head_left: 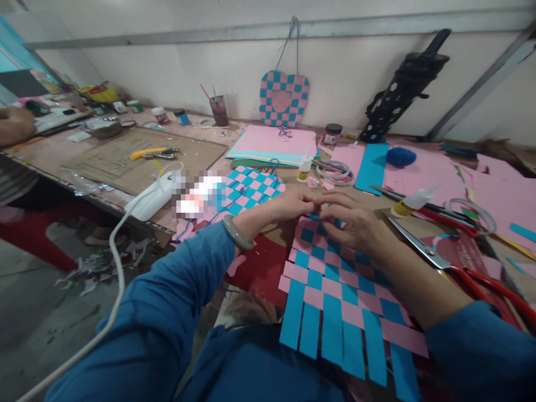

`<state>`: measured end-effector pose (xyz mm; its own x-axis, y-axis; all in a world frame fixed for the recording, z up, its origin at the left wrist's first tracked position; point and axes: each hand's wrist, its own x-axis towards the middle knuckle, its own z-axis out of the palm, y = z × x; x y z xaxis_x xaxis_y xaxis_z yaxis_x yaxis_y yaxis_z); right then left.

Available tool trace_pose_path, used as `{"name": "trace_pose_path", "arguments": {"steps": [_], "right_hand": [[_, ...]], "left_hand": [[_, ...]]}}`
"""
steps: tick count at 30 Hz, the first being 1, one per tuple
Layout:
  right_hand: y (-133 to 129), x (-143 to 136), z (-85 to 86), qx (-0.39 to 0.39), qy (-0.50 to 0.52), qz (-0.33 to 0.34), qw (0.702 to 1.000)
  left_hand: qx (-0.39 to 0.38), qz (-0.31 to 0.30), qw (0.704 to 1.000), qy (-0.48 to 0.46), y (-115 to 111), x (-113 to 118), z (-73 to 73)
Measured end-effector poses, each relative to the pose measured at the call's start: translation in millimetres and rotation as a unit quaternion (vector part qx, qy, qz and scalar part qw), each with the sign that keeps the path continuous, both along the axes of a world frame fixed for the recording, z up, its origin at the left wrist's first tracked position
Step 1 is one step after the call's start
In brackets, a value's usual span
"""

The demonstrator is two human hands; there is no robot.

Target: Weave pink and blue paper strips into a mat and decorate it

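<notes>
A checkered sheet of woven pink and blue paper strips lies in front of me, with loose blue strip ends hanging toward my lap. At its far edge my left hand pinches the paper, a grey bangle on that wrist. Beside it my right hand reaches over the weave, its fingers bent and closed at the same edge; the fingertips of both hands nearly meet. My right hand and forearm hide part of the weave. Left of my hands lies a second blue and pink woven piece with dark blue cord on it.
Scissors with red handles and a glue bottle lie to the right. Another glue bottle stands ahead. A white power strip trails its cable across the left. A checkered bag hangs on the wall. Another person's hand is far left.
</notes>
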<state>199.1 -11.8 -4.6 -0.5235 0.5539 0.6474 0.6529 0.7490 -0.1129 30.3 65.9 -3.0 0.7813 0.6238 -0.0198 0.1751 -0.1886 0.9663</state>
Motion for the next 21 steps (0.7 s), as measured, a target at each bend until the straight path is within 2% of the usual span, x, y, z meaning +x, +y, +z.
{"name": "trace_pose_path", "arguments": {"steps": [9,13,16,18,21], "right_hand": [[2.1,-0.5,1.5,0.019,0.011,-0.01,1.0],[3.4,4.0,-0.5,0.013,0.046,-0.064,0.997],[3.2,7.4,-2.3,-0.005,0.049,-0.104,0.993],[3.4,8.5,-4.0,-0.012,0.047,-0.119,0.992],[4.5,8.9,-7.5,-0.014,0.06,-0.136,0.989]], "left_hand": [[0.0,0.041,0.998,0.041,-2.0,1.0,2.1],[-0.071,0.089,0.994,-0.001,-4.1,-1.6,4.4],[-0.128,0.105,0.986,0.021,-7.5,-3.6,7.5],[-0.127,0.102,0.986,0.036,-9.7,-3.6,9.2],[-0.086,0.105,0.99,0.021,-11.5,-1.9,10.3]]}}
